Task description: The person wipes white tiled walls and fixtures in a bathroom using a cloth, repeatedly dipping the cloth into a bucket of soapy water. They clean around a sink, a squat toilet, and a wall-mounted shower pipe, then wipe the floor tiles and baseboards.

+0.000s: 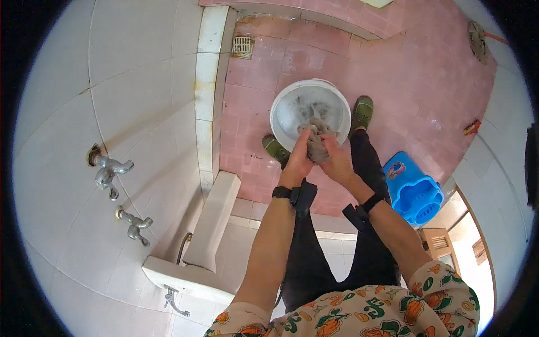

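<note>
Both my hands are closed around a bunched, wet-looking grey cloth, held over the near rim of a round white bucket. My left hand grips its left side, while my right hand wraps the right side. Part of the cloth hangs down toward the bucket, where foamy water holds dark grey clumps. Whether the cloth is a rag or a stringy mop head I cannot tell. Black straps with dark attachments sit on both wrists.
On the right stands a blue mop bucket with a basket. A grey mop head lies at the far right on the pink tiled floor. Two metal taps jut from the left wall. A drain grate lies far left.
</note>
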